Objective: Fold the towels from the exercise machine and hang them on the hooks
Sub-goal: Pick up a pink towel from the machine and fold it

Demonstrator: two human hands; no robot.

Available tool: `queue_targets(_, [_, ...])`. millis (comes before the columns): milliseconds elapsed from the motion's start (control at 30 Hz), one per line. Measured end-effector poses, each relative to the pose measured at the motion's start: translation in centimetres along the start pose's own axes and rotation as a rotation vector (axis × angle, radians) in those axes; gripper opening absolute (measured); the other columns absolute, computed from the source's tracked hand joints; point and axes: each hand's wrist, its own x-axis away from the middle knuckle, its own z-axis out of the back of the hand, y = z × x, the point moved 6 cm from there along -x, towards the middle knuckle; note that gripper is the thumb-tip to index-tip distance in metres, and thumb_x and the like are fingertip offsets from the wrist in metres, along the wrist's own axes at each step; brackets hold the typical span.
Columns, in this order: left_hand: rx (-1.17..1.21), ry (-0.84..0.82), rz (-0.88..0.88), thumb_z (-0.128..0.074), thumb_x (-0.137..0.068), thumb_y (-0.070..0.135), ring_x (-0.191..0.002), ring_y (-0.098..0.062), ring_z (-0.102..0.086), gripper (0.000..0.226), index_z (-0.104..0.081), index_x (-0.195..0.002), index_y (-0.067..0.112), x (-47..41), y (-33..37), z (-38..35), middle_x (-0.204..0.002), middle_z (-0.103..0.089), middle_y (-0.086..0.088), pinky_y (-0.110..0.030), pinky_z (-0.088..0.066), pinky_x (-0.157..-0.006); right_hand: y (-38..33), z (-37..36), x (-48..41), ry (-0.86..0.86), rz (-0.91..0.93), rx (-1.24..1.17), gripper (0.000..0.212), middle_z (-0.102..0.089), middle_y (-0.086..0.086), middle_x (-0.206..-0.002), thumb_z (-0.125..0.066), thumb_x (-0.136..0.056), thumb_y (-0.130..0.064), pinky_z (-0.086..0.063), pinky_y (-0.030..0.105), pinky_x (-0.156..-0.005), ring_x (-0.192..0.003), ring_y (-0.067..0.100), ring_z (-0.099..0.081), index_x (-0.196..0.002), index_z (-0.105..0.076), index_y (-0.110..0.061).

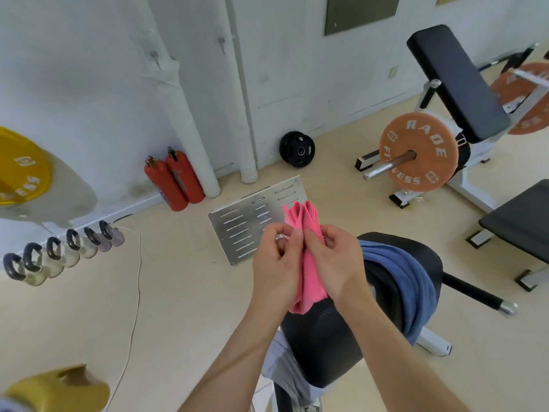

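On beige floor [178,292]: slotted metal plate [246,224], kettlebells [59,254] along wall.

Two bare arms reach forward. They are wide apart low down and come close together at the wrists, just below the grip. The left hand [274,266] and the right hand [337,263] sit side by side with their backs up. Each hand has curled fingers and pinches the pink towel [309,275] with its fingertips. The towel runs between the two palms.
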Motion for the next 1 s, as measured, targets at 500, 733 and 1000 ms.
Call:
queue_targets(500, [-0.265, -0.306, -0.371, -0.070, -0.082, 0.007, -0.099, -0.006, -0.058, 0.038, -0.068, -0.114, 0.027, 1.0, 6.9, 3.1, -0.109, -0.059, 0.008, -0.015, -0.047, -0.082, -5.2, -2.0, -1.0, -0.390, -0.228, -0.428, 0.021, -0.052, 0.006, -0.056, -0.051, -0.092, -0.011, -0.042, 0.027, -0.044, -0.046, 0.015, -0.054, -0.073, -0.058, -0.006])
queue_targets(733, [-0.389, 0.017, -0.452, -0.068, -0.078, 0.018, -0.118, -0.003, -0.049, 0.055, -0.049, -0.125, 0.040, 0.9, 6.9, 7.5, -0.124, -0.054, 0.023, -0.020, -0.042, -0.096, -8.2, -4.0, -1.7, -0.428, -0.399, -0.899, 0.010, -0.051, 0.006, -0.065, -0.048, -0.091, 0.001, -0.043, 0.015, -0.038, -0.040, 0.007, -0.048, -0.086, -0.054, -0.005])
queue_targets(1000, [-0.105, 0.119, -0.417, -0.079, -0.072, 0.029, -0.117, -0.009, -0.055, 0.068, -0.044, -0.129, 0.037, 2.0, 8.5, 7.6, -0.124, -0.057, 0.015, -0.027, -0.047, -0.094, -10.9, -7.5, -0.8, -0.545, -0.271, -0.890, 0.048, -0.062, 0.008, -0.080, -0.044, -0.094, 0.004, -0.053, 0.020, -0.050, -0.053, 0.012, -0.053, -0.126, -0.046, -0.032])
